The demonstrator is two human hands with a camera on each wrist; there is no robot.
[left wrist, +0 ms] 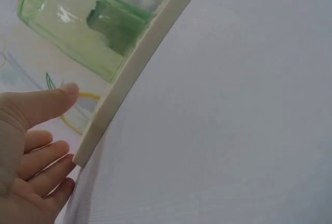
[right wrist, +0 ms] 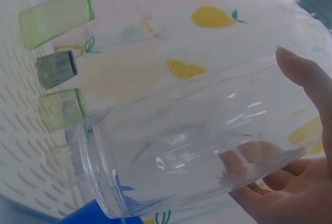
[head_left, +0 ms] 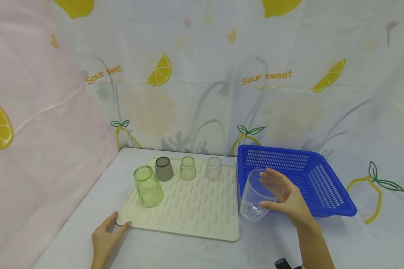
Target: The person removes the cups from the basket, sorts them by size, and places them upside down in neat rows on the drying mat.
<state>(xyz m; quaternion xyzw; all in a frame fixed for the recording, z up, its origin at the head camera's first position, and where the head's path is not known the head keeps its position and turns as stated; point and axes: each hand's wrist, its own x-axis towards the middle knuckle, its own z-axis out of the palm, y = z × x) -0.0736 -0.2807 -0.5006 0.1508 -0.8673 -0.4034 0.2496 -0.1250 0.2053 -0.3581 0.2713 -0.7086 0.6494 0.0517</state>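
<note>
My right hand [head_left: 287, 194] holds a large clear glass [head_left: 252, 209] between thumb and fingers near its upper end. The glass leans slightly, just right of the cream drying mat [head_left: 188, 224] and in front of the blue basket. Whether its lower end touches the table, I cannot tell. At the mat's front left corner, my left hand [head_left: 106, 237] touches the edge, thumb and fingers spread around the corner. A tall green glass [head_left: 149, 192] stands on the mat's left side. Along the back of the mat are a small grey glass [head_left: 164, 170], a small light green glass [head_left: 187, 170] and a small clear glass [head_left: 213, 170].
A blue plastic basket [head_left: 326, 164] with slotted walls stands to the right of the mat. White cloth [head_left: 175, 250] covers the table. A lemon-print curtain [head_left: 195, 108] hangs behind it. A dark object [head_left: 282, 263] shows at the bottom edge by the right forearm.
</note>
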